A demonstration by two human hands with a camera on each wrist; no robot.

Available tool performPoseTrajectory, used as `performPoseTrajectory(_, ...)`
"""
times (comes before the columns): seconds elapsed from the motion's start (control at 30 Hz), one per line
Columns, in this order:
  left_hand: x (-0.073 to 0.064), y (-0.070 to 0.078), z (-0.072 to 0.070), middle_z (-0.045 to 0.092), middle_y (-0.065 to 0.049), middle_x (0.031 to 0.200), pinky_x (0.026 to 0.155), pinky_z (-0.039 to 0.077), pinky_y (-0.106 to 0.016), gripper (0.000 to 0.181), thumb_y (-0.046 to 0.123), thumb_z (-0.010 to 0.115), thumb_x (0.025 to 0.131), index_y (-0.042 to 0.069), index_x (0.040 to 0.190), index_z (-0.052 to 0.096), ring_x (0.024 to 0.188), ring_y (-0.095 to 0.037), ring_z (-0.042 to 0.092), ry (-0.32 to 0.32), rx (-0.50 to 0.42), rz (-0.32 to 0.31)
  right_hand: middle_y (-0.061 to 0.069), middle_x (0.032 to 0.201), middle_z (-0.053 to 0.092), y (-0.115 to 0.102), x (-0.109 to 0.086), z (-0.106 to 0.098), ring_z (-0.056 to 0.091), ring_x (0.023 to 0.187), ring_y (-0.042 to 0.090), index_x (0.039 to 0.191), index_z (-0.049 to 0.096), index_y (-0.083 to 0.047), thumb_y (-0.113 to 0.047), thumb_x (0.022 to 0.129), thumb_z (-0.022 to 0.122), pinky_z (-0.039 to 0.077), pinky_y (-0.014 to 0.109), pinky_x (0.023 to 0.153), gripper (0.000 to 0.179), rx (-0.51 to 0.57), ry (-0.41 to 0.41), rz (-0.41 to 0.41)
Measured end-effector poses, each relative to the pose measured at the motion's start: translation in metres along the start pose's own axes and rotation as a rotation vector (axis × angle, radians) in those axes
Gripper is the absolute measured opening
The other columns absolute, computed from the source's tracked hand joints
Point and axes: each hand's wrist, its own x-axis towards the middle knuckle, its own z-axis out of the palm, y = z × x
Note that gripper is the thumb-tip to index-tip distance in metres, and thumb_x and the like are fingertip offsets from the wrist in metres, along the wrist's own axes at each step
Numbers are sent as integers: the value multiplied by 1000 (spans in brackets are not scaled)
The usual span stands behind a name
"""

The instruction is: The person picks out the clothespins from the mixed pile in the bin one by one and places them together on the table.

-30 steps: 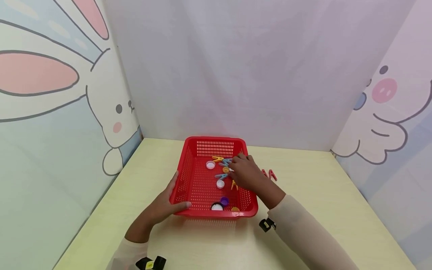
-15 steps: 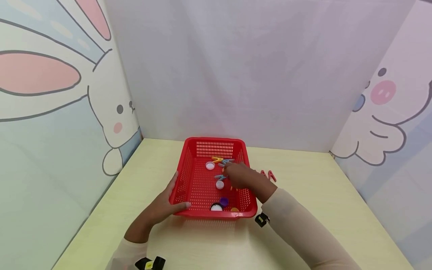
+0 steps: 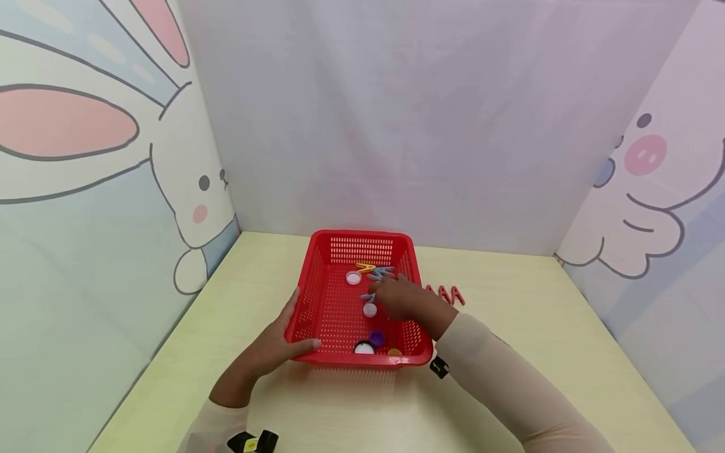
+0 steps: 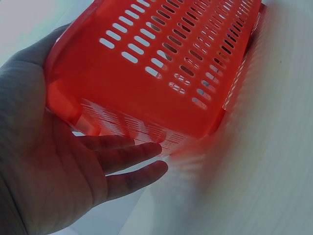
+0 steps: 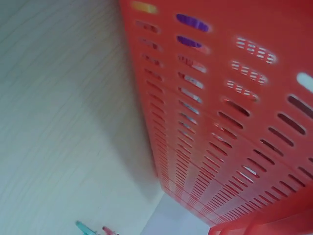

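A red plastic basket with slotted walls stands on the table. My left hand holds its near left corner, thumb over the rim and fingers along the outer wall; the left wrist view shows those fingers nearly straight. Inside the basket, my right hand reaches down with bent fingers; whether they hold anything is hidden. Close to its fingertips lie blue clothespins and a small white cap. Beyond are a yellow clothespin and a pinkish-white cap.
A purple cap, a black-rimmed white lid and a yellow cap lie at the basket's near end. Red clothespins lie on the table right of the basket. A pale curtain hangs behind.
My right hand has shifted left and lowered within the basket, covering the orange cap and the near yellow clothespin. Another red clothespin shows beside the basket. My left hand has stayed put.
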Motion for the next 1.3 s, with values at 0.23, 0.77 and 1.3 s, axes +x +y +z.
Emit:
performPoseTrajectory(0.23,-1,0,1,39,-21,166,94,68,-48,131,26,92,84,26,177,-1,147,-45,47,-1,8,2,-5,157,64,0,5,8,56,153,27,140,76,-26,-13,85,93,33,65,133,59,-42,-12,-39)
performPoseTrajectory(0.77,-2,2,1,40,-22,165,95,68,-47,131,24,92,84,25,177,-1,147,-44,48,8,13,-7,-1,143,74,0,4,10,66,140,31,153,64,-32,-13,78,98,45,63,125,84,16,-52,23)
performPoseTrajectory(1.3,-2,2,2,40,-21,165,95,68,-47,131,27,93,84,27,177,0,148,-45,47,14,30,-12,1,138,74,1,4,12,74,122,25,142,72,-20,-19,84,95,61,51,109,63,-89,64,-105)
